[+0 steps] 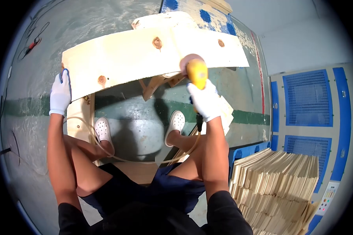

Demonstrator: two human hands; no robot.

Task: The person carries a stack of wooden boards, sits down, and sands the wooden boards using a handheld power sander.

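Observation:
A long pale wooden board (125,55) with several dark knots lies across in front of me. My left hand (60,94), in a white glove, grips its left end; the fingertips show at the edge, and the thumb's hold beneath is hard to see. My right hand (206,100), also gloved, is wrapped round a yellow sander (197,73). The sander's round brownish pad (187,62) is tilted at the board's near edge, right of the middle. From the sander a thin hose (161,161) loops over my legs.
Thin wooden boards (274,184) are stacked at my right, by a cabinet with blue mesh panels (308,98). A low wooden frame piece (79,117) stands near my left leg. A blue-stained board (208,15) lies beyond the work. A cord with a red part (32,45) lies far left.

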